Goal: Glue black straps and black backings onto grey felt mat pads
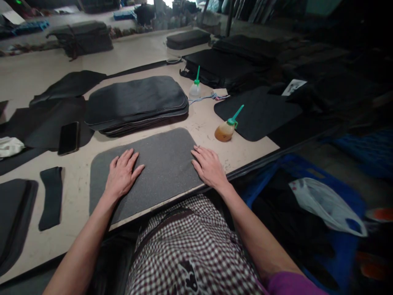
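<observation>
A dark grey panel with rounded corners [162, 172] lies flat at the table's near edge, in front of me. My left hand [123, 172] rests on its left part, palm down with fingers spread. On its right edge lies my right hand [210, 166], fingers stretched out and slightly apart. Neither hand grips anything. Just behind the panel is a stack of similar black panels [135, 100]. A squeeze bottle of amber liquid [224, 132] with a green spout leans beyond my right hand.
On the left are a phone [68, 138], a narrow black strip [51, 198] and more stacked panels [14, 217]. Behind stands a second bottle with a green spout [194, 90]. A blue crate [346, 262] holding a white plastic bag [322, 203] sits below the table's right edge.
</observation>
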Tool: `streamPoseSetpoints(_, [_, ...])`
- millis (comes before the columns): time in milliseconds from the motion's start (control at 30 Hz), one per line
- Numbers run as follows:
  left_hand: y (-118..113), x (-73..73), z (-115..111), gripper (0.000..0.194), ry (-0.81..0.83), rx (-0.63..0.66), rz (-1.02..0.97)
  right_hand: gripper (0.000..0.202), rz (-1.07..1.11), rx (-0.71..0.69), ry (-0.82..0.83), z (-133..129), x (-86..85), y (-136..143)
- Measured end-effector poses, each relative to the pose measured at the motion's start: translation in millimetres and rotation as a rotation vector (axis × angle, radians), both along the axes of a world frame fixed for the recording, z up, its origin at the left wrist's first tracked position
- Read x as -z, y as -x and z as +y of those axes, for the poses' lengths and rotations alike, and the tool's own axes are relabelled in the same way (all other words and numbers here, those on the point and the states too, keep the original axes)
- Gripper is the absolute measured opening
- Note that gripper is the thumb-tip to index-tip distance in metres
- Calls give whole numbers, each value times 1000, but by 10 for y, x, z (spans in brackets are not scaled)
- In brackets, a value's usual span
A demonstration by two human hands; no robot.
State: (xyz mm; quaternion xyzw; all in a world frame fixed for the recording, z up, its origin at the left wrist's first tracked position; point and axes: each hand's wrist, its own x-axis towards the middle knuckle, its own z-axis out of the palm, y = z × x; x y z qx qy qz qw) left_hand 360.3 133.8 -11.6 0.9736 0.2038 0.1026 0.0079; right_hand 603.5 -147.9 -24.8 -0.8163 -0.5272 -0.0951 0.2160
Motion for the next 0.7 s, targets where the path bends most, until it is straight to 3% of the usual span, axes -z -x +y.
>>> streamPoseSetpoints(700, [-1,3,7,63,7,-5,0,43,11,-2,9,8,11,-11])
